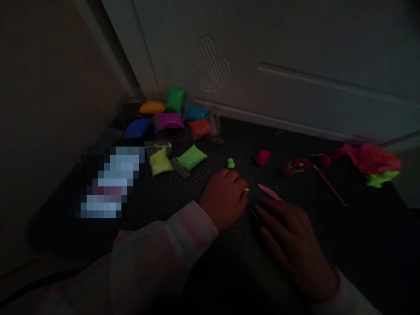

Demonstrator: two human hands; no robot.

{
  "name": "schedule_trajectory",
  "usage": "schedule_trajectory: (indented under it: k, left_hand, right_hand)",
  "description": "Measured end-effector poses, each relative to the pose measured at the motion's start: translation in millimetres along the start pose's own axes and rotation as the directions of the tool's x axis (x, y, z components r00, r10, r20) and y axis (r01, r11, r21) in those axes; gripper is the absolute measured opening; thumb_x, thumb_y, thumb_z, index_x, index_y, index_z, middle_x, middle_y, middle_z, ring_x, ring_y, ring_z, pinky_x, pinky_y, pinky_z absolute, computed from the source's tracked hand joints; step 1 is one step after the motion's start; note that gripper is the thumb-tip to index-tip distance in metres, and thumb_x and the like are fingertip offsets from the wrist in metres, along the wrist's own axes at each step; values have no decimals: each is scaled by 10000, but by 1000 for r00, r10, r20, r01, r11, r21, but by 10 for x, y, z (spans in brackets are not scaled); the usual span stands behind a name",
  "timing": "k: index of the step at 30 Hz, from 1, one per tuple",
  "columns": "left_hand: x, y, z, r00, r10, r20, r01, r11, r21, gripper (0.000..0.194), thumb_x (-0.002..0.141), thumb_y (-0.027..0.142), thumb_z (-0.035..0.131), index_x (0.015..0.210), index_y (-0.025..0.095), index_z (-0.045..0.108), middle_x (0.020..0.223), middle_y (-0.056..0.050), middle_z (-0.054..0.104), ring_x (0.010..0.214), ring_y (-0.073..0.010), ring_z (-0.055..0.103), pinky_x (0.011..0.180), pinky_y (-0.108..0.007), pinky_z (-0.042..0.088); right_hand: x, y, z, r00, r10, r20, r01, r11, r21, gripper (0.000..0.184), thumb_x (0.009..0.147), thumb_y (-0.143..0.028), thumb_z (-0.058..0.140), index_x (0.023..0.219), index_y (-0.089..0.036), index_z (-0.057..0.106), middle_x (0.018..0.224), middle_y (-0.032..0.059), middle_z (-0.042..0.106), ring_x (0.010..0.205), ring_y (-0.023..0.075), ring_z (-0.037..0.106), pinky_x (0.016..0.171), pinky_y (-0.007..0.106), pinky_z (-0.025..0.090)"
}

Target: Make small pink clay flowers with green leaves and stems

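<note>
Yellow piece (246, 190) shows as a tiny tip at the fingers of my left grip (225, 199), which is closed on it low over the dark surface (154, 197); the rest of it is hidden by my fingers. My right grip (288, 240) is palm down just beside, fingers stretched out and slightly apart, and I cannot tell whether the pale sliver (254, 213) near its fingertips is a nail or a thin object. Just past those fingers lies a flat pink tool (267, 190), its near end going out of sight behind them. Beyond my left knuckles sits a small light green lump (230, 163), and to its right a crimson lump (262, 157). Farther right are a little flower (300, 164), a slim pink stick (330, 186) lying aslant, and a big pink bloom (377, 159) with a bright green piece (382, 178) against it. On my left are a yellow packet (160, 161) and a light green packet (190, 157), with 6 more packets (169, 121) bunched behind. Nearer the left edge, a bright patch (111, 183) is blurred into blocks. Along the back stands a pale panel (262, 35) with 1 ridged heart (213, 63).
</note>
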State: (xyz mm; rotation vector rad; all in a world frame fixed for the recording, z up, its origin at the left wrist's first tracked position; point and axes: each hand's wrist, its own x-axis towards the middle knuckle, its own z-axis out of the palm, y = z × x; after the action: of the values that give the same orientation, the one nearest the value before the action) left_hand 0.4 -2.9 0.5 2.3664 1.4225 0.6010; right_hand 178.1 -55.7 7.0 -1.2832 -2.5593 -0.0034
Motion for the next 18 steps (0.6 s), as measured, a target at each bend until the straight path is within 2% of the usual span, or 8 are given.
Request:
schedule_trajectory:
  k: [3, 5, 9, 13, 15, 16, 18]
  left_hand:
    - [-3, 13, -14, 1000, -10, -2, 10, 1000, -3, 160, 815, 228, 433, 822, 157, 576, 859, -53, 565, 862, -183, 479, 790, -332, 406]
    - [-5, 17, -19, 1000, -12, 0, 12, 1000, -6, 162, 814, 232, 434, 822, 157, 577, 859, -54, 567, 861, -185, 481, 775, -330, 411]
    - [-11, 17, -19, 1000, -11, -11, 11, 1000, -16, 145, 798, 231, 452, 804, 159, 577, 855, -52, 568, 850, -185, 484, 749, -324, 413]
    - [-18, 18, -10, 1000, -6, -20, 5, 1000, -13, 146, 790, 233, 452, 778, 153, 574, 822, -49, 566, 816, -178, 484, 724, -324, 413]
    - [-21, 20, 2, 999, -8, -34, 8, 1000, -15, 141, 783, 235, 458, 764, 152, 571, 810, -48, 563, 806, -177, 483, 711, -323, 414]
    - [-23, 20, 10, 999, -4, -40, 4, 1000, -16, 142, 781, 237, 459, 757, 151, 569, 807, -49, 563, 805, -178, 482, 706, -323, 415]
    - [-29, 18, 24, 998, 7, -55, -7, 1000, -12, 148, 779, 246, 460, 751, 148, 567, 796, -50, 563, 801, -182, 482, 697, -330, 417]
  right_hand:
    - [-51, 3, 24, 993, -58, 102, 72, 987, -141, 389, 781, -335, 492, 1142, -195, 525, 1282, 144, 432, 1142, 317, 396, 870, 528, 348]
    - [-96, 24, 63, 989, -69, 130, 91, 982, -168, 421, 782, -368, 475, 1169, -205, 504, 1332, 143, 376, 1182, 332, 356, 892, 551, 316]
    - [-178, 83, 168, 994, -79, 73, 90, 984, -156, 462, 796, -415, 398, 1190, -190, 487, 1323, 163, 380, 1166, 366, 372, 873, 586, 298]
    - [-225, 156, 261, 982, -188, 30, 190, 975, -118, 585, 763, -482, 414, 1301, -262, 351, 1327, 132, 387, 1100, 371, 440, 856, 589, 300]
    - [-264, 192, 315, 988, -153, -24, 150, 984, -91, 653, 743, -492, 428, 1342, -298, 255, 1359, 113, 350, 1106, 377, 440, 863, 587, 292]
    - [-295, 201, 353, 994, -100, -47, 97, 993, -69, 663, 731, -486, 441, 1341, -323, 241, 1378, 97, 323, 1123, 378, 428, 873, 581, 285]
    - [-379, 189, 460, 992, 66, -107, -65, 998, 16, 618, 700, -458, 484, 1290, -404, 310, 1382, 47, 325, 1143, 361, 419, 895, 556, 272]
